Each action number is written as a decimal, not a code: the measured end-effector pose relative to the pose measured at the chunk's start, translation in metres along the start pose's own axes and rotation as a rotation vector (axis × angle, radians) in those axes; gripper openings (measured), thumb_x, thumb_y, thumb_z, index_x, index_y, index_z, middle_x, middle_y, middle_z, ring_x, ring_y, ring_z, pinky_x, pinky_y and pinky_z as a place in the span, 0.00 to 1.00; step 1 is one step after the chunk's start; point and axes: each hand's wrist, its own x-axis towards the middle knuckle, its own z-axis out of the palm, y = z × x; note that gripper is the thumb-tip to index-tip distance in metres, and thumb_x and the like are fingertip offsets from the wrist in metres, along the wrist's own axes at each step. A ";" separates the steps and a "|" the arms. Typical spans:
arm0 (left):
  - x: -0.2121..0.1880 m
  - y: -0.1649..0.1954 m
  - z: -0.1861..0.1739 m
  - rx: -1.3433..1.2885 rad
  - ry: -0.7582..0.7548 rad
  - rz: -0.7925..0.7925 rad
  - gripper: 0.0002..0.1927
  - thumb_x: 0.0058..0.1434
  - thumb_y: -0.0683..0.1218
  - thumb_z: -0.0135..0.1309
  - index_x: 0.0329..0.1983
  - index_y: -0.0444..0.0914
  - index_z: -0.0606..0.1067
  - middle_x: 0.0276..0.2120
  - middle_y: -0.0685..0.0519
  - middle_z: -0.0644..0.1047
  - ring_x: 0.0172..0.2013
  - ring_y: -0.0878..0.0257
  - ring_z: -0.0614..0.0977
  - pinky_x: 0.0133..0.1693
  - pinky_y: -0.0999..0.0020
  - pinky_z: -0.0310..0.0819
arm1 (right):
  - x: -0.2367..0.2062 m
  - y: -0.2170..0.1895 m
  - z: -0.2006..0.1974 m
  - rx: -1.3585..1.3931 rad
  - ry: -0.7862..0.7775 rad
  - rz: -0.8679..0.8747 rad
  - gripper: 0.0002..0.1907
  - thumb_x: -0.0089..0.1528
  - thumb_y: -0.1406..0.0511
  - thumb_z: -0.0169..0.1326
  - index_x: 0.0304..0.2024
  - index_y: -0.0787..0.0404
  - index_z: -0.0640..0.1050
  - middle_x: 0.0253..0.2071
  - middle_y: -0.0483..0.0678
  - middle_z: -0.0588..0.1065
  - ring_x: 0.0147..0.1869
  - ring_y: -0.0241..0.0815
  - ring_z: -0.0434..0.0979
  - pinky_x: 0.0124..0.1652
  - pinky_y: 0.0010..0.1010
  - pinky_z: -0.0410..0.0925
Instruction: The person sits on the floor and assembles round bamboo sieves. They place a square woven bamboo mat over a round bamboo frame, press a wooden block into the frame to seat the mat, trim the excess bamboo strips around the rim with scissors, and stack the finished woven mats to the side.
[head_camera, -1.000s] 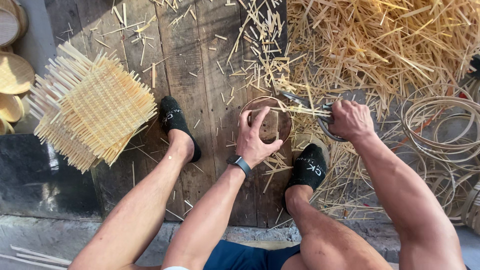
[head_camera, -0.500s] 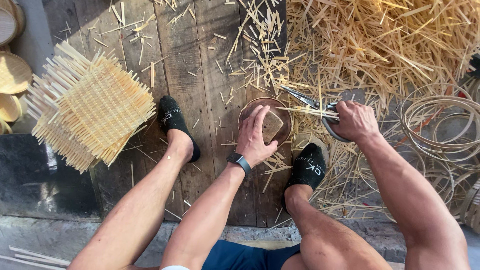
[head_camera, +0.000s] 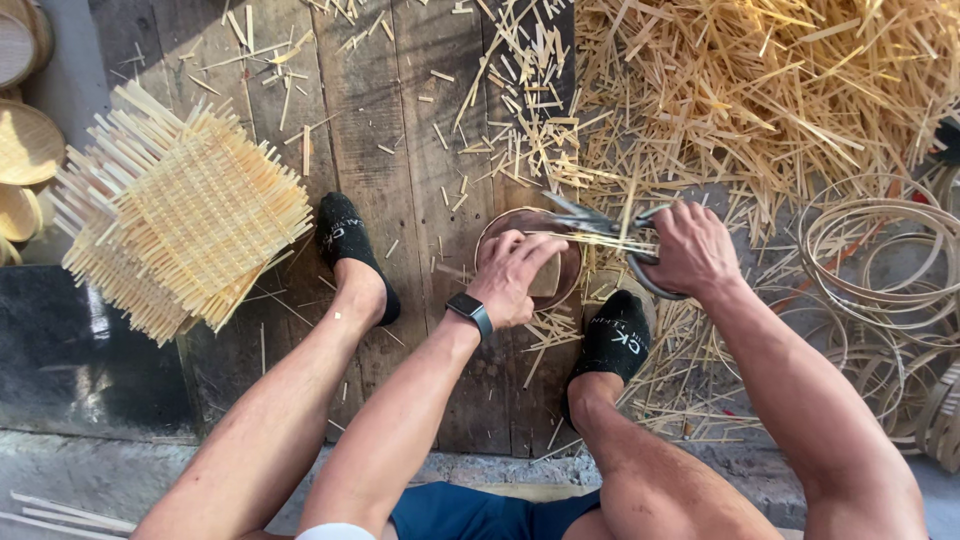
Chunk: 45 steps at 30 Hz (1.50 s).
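Two bare hands work at the centre of the head view, above a floor of dark weathered wooden planks (head_camera: 400, 150). The left hand (head_camera: 512, 275), with a dark smartwatch (head_camera: 470, 312) at the wrist, closes its fingers over the near rim of a small round brown woven bamboo basket (head_camera: 505, 232), thumb and fingers curled around a pale flat strip inside it. The right hand (head_camera: 690, 250) is clamped on the looped handles of a pair of grey metal shears (head_camera: 590, 218), whose blades reach toward 9 o'clock across the top edge of the basket; whether the blades are apart or together cannot be told.

The basket sits between two feet in black socks: one (head_camera: 345, 240) at 9 o'clock of it, the other (head_camera: 615, 335) just beside it at 5 o'clock. Open plank lies between the left foot and the basket, strewn only with short offcuts. At 12 to 2 o'clock a deep heap of pale yellow cut bamboo slivers (head_camera: 760, 90) crowds right up to the shears. At 3 o'clock lie coiled tan bamboo hoops (head_camera: 870, 250), well apart from the right hand. At 9 o'clock, beyond the left foot, rests a stack of square woven bamboo mats with loose protruding ends (head_camera: 180, 210), near the plank edge.
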 end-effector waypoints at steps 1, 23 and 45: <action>0.001 0.000 -0.001 0.033 -0.045 0.046 0.52 0.31 0.32 0.60 0.65 0.52 0.65 0.62 0.56 0.70 0.61 0.48 0.67 0.63 0.50 0.56 | 0.002 -0.004 -0.001 -0.039 0.020 -0.045 0.35 0.53 0.42 0.60 0.46 0.64 0.77 0.42 0.57 0.77 0.48 0.49 0.78 0.49 0.40 0.72; 0.040 -0.076 0.064 -0.529 0.342 -0.720 0.16 0.53 0.54 0.66 0.38 0.40 0.85 0.30 0.50 0.84 0.35 0.58 0.85 0.44 0.63 0.77 | -0.024 -0.042 0.027 0.945 -0.140 0.284 0.19 0.58 0.55 0.65 0.45 0.59 0.82 0.41 0.50 0.82 0.42 0.42 0.82 0.45 0.36 0.75; -0.029 -0.079 0.092 -0.589 0.496 -0.905 0.15 0.60 0.46 0.66 0.48 0.36 0.83 0.36 0.49 0.84 0.35 0.66 0.83 0.38 0.71 0.76 | -0.013 -0.054 0.042 1.207 -0.265 0.393 0.13 0.57 0.63 0.67 0.41 0.63 0.86 0.30 0.51 0.83 0.30 0.37 0.80 0.33 0.29 0.73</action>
